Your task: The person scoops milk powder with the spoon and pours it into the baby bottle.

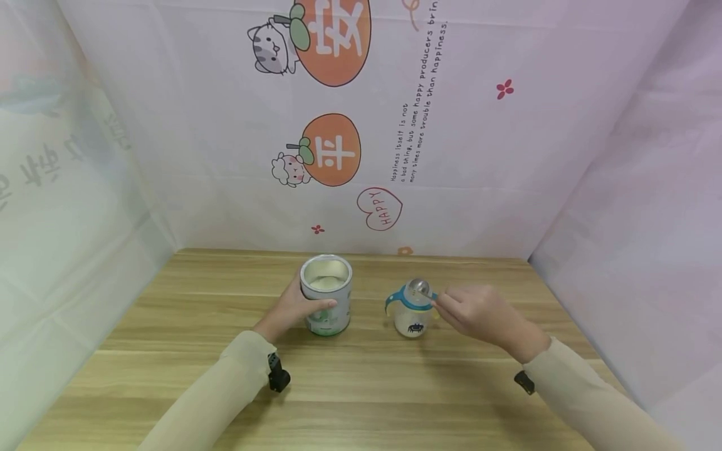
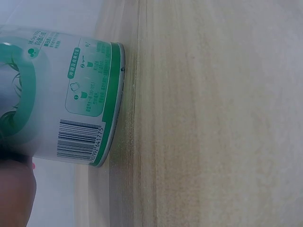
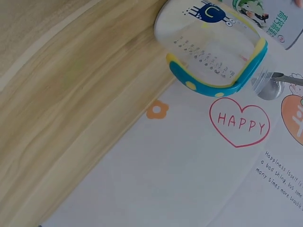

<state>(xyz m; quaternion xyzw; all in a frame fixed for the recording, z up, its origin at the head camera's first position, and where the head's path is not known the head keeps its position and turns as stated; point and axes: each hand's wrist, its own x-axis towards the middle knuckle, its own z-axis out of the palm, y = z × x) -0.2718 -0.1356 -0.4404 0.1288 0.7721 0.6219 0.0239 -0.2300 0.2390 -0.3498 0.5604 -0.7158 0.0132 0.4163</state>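
An open white-and-green can (image 1: 340, 318) stands on the table with pale powder (image 1: 327, 284) inside. My left hand (image 1: 290, 310) grips its side, thumb across the front. To its right stands a clear baby bottle (image 1: 407, 324) with a blue-and-yellow collar and handles, its top uncovered. My right hand (image 1: 479, 313) pinches the handle of a metal spoon (image 1: 418, 287), whose bowl is over the bottle's mouth. The spoon's bowl (image 3: 271, 89) also shows at the mouth in the right wrist view. Whether it touches the rim, I cannot tell. In the left wrist view the can's (image 2: 71, 94) barcode faces the camera.
The wood-grain table (image 1: 361, 394) meets a printed cloth backdrop (image 1: 468, 207) behind the can and bottle. White cloth sides stand at left and right. A dark wrist camera (image 1: 278, 376) hangs below the left sleeve, another dark device (image 1: 524, 382) below the right.
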